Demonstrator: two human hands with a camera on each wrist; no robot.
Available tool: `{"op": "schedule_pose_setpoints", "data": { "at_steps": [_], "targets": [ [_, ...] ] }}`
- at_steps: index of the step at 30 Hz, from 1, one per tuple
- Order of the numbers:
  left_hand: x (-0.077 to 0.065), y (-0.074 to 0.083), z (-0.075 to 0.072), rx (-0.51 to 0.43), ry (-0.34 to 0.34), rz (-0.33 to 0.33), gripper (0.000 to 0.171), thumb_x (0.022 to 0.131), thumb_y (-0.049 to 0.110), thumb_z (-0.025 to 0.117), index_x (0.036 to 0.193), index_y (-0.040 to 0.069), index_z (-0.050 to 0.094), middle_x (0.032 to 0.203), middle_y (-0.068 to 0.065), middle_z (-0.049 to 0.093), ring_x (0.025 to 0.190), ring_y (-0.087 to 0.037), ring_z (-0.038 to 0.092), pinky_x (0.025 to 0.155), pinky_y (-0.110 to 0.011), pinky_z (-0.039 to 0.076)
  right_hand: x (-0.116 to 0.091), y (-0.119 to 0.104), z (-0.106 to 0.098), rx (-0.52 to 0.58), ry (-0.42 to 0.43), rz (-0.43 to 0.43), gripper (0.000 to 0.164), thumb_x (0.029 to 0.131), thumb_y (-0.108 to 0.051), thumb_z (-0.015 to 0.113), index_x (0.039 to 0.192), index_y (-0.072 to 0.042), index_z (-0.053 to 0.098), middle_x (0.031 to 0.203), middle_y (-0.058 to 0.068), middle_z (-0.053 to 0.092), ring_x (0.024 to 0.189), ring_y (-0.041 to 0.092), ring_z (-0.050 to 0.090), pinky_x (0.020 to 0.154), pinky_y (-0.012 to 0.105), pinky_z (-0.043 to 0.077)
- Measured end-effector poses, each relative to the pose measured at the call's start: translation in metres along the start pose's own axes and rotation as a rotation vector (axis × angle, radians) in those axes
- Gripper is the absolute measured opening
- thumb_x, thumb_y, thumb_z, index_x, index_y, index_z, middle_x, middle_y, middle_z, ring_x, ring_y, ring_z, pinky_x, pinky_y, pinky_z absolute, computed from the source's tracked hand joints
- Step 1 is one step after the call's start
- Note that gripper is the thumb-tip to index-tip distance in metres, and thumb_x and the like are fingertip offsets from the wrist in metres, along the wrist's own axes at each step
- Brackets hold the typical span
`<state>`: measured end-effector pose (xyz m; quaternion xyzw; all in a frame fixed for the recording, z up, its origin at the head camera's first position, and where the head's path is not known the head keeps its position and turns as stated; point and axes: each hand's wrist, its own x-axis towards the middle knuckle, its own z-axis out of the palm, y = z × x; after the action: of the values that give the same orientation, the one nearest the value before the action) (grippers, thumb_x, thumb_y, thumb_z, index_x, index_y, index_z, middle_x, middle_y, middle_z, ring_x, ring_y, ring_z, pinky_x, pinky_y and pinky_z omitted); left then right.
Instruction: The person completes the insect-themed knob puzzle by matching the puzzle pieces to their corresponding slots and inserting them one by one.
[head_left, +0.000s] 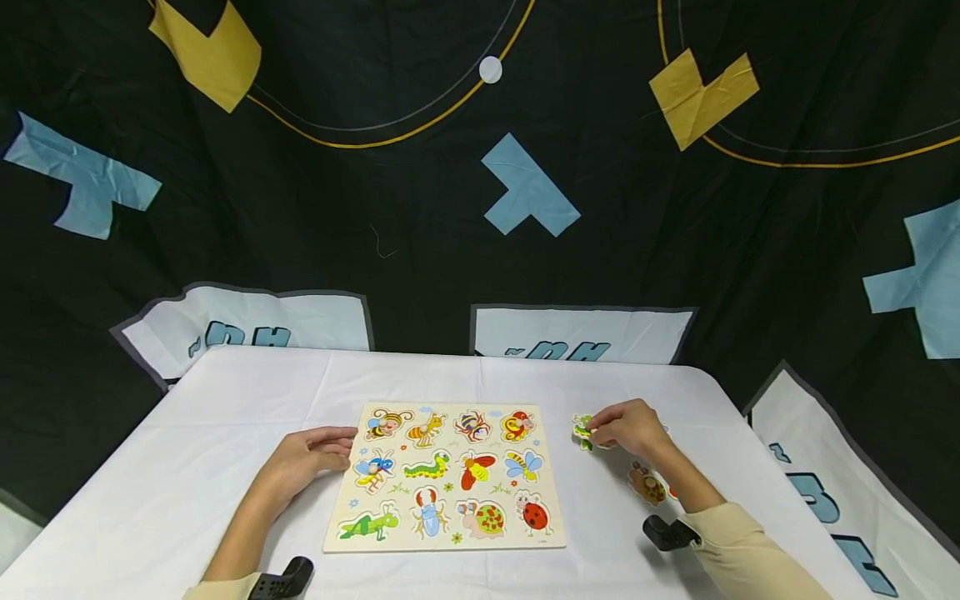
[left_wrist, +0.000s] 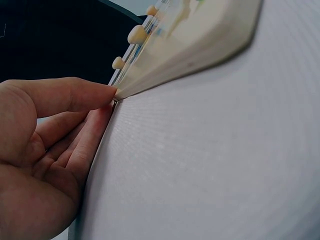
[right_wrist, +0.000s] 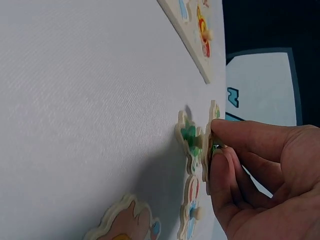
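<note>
A wooden insect puzzle board (head_left: 401,492) lies flat on the table, with round knobs (left_wrist: 137,34) standing up along part of it. My left hand (head_left: 300,462) rests at the board's left edge, its fairly straight fingertips touching the rim. To the right of the board, my right hand (head_left: 633,429) pinches a flat wooden puzzle piece (right_wrist: 208,167) between thumb and fingers. That piece is edge-on in the right wrist view, with some green showing; its picture is mostly hidden. Just beside it on the table is a green puzzle piece (right_wrist: 189,139) with a knob.
Near the right forearm lie a snail piece (head_left: 647,483) and a partly covered red piece (head_left: 672,492). A blue and red piece (right_wrist: 191,210) lies below the right hand. White cloth covers the table (head_left: 247,383); a black curtain (head_left: 420,225) hangs behind it.
</note>
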<state>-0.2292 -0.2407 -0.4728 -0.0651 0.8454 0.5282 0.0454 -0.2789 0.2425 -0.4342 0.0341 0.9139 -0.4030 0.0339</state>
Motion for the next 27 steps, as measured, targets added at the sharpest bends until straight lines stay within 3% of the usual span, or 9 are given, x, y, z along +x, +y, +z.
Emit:
{"op": "schedule_pose_setpoints", "data": {
  "at_steps": [7, 17, 27],
  "targets": [
    [0.000, 0.000, 0.000, 0.003, 0.003, -0.005, 0.056, 0.081, 0.011, 0.078, 0.134, 0.005, 0.065, 0.111, -0.004, 0.075, 0.098, -0.010, 0.067, 0.092, -0.028, 0.044, 0.002, -0.006, 0.009, 0.020, -0.013, -0.040, 0.014, 0.074, -0.003, 0.082, 0.088, -0.003, 0.080, 0.084, 0.006, 0.076, 0.067, 0.013, 0.063, 0.064, 0.034, 0.054],
    [0.000, -0.001, 0.000, -0.031, -0.001, 0.006, 0.056, 0.080, 0.007, 0.078, 0.134, 0.002, 0.064, 0.109, -0.005, 0.076, 0.095, -0.010, 0.068, 0.084, -0.018, 0.046, 0.000, -0.022, 0.020, 0.044, -0.034, -0.040, 0.014, 0.075, -0.002, 0.081, 0.088, -0.003, 0.080, 0.082, 0.006, 0.076, 0.067, 0.013, 0.064, 0.066, 0.034, 0.056],
    [-0.001, -0.001, -0.001, -0.023, -0.007, 0.027, 0.057, 0.080, 0.008, 0.080, 0.135, 0.002, 0.064, 0.109, -0.006, 0.076, 0.096, -0.010, 0.069, 0.085, -0.017, 0.044, -0.002, -0.035, 0.030, 0.030, -0.050, -0.083, 0.013, 0.073, -0.004, 0.082, 0.086, -0.006, 0.081, 0.074, 0.002, 0.074, 0.065, 0.013, 0.061, 0.058, 0.028, 0.048]
  ]
}}
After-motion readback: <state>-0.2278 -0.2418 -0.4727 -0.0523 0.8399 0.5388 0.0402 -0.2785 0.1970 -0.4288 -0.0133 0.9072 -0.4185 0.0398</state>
